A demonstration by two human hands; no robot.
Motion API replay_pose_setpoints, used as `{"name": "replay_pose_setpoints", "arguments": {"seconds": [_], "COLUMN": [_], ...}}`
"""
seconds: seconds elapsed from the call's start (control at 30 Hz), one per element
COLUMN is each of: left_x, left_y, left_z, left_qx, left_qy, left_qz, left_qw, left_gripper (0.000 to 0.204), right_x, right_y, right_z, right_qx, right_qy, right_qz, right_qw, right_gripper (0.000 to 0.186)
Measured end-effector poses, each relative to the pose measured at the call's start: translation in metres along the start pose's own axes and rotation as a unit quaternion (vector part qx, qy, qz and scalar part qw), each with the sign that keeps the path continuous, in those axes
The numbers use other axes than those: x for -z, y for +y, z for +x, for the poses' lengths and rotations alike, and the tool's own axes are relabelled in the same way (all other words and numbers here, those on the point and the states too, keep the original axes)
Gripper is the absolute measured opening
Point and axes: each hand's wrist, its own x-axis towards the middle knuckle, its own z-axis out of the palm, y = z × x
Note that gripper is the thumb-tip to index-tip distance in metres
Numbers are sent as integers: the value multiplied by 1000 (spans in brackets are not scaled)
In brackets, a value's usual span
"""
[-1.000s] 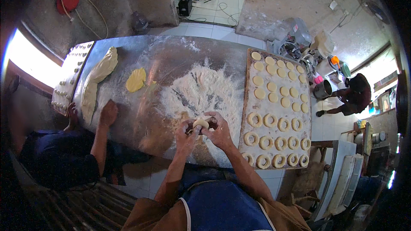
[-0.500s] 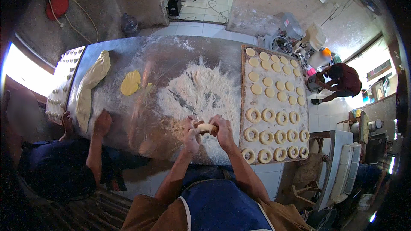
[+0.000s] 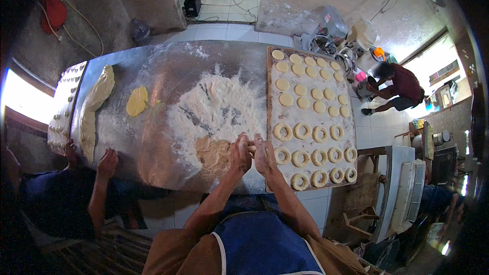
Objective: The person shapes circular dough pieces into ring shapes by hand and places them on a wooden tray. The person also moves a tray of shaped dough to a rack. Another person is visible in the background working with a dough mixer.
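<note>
Above the near edge of the metal table, my left hand (image 3: pixel 241 155) and my right hand (image 3: pixel 262 156) are close together with fingers closed around a small piece of pale dough (image 3: pixel 251 148). Most of the dough is hidden by my palms and fingers. Just left of my hands lies a tan crumbly patch (image 3: pixel 214 154), beside a wide spread of white flour (image 3: pixel 211 104). To my right a floured board (image 3: pixel 305 114) carries several flat dough rounds (image 3: pixel 300 90) in its far half. Several dough rings (image 3: pixel 300 158) sit in its near half.
On the table's left are a yellow flattened lump (image 3: pixel 137 101), a long dough roll (image 3: pixel 92 109) and a tray of small pieces (image 3: pixel 65 107). A co-worker's hand (image 3: pixel 108 163) rests near the left front edge. Another person (image 3: pixel 405 84) bends over a container at the right.
My view has shifted right. Both hands have come closer together round the dough, hiding more of it, and the tan patch now shows fully beside them. The co-worker at the right has straightened slightly.
</note>
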Motion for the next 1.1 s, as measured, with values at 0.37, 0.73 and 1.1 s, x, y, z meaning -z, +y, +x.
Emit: {"name": "replay_pose_setpoints", "arguments": {"seconds": [0.37, 0.73, 1.1], "left_x": [-90, -193, -282], "left_y": [-67, -111, -138], "left_z": [13, 21, 29], "left_qx": [147, 157, -230], "left_qy": [-19, 65, -119], "left_qz": [-222, -77, 291], "left_qw": [964, 983, 921], "left_gripper": [24, 37, 24], "right_x": [105, 219, 300], "right_y": [26, 58, 57], "right_z": [4, 22, 14], "right_qx": [40, 29, 39], "right_qy": [43, 48, 141], "right_qz": [140, 37, 40], "right_qw": [988, 998, 988], "right_gripper": [62, 66, 57]}}
